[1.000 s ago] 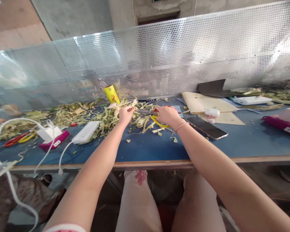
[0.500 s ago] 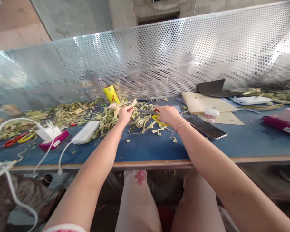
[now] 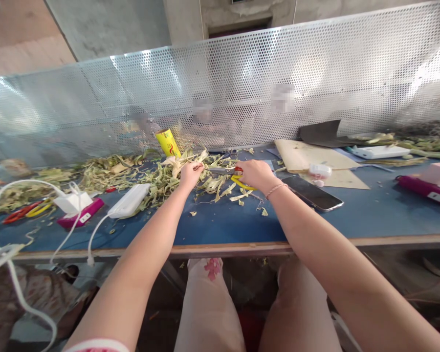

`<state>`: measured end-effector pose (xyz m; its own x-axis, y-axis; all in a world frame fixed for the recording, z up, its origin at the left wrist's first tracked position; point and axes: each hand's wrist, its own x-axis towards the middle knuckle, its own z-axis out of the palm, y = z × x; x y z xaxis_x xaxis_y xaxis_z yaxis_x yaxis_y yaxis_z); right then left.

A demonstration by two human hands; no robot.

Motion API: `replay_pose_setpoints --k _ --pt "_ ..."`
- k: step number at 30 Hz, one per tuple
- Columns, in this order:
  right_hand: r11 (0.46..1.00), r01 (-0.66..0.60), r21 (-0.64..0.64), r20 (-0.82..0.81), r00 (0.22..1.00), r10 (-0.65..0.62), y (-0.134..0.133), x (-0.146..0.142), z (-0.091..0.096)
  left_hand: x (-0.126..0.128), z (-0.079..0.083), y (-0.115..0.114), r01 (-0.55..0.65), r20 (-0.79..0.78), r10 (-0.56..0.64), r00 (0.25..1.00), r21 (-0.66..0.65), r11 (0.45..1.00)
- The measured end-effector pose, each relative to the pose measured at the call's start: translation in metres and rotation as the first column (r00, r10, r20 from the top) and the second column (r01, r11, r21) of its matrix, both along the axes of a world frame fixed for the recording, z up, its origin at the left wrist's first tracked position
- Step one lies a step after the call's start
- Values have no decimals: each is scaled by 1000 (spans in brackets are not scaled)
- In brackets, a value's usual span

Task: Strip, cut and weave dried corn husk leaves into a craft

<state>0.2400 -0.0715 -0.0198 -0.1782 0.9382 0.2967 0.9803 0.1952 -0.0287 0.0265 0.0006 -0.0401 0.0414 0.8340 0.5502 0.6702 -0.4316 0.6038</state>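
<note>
My right hand (image 3: 255, 174) is closed round the red and yellow handles of a pair of scissors (image 3: 242, 183), whose metal blades point left toward my other hand. My left hand (image 3: 191, 175) is closed in a pinch at the edge of a heap of dried leaves (image 3: 165, 177); a pale leafy piece seems to be between its fingertips, though most of it is hidden. The blade tips lie close to the left fingertips, and I cannot tell whether they touch. Leaf scraps (image 3: 241, 196) lie scattered under and around the scissors on the blue tabletop (image 3: 227, 225).
Right of my hands lie a black phone (image 3: 312, 192), a white case (image 3: 320, 171) and beige paper (image 3: 304, 154). A yellow tube (image 3: 167, 143) stands behind the leaves. Leftward are a white power bank (image 3: 129, 201), a magenta power strip (image 3: 81, 213) and other scissors (image 3: 24, 212). A perforated metal screen (image 3: 242, 88) borders the back.
Almost nothing differs. Both hands keep their places, with the scissors still at the left fingertips; the whole view has shifted very slightly.
</note>
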Motion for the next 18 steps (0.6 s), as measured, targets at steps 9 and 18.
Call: replay_pose_setpoints --k 9,18 --pt "1000 -7 3 11 1000 7 -1 2 -1 -4 -6 7 10 66 -9 998 -8 1000" --pt "996 21 -85 -130 991 -32 4 4 -6 -3 -10 16 99 565 31 824 -198 975"
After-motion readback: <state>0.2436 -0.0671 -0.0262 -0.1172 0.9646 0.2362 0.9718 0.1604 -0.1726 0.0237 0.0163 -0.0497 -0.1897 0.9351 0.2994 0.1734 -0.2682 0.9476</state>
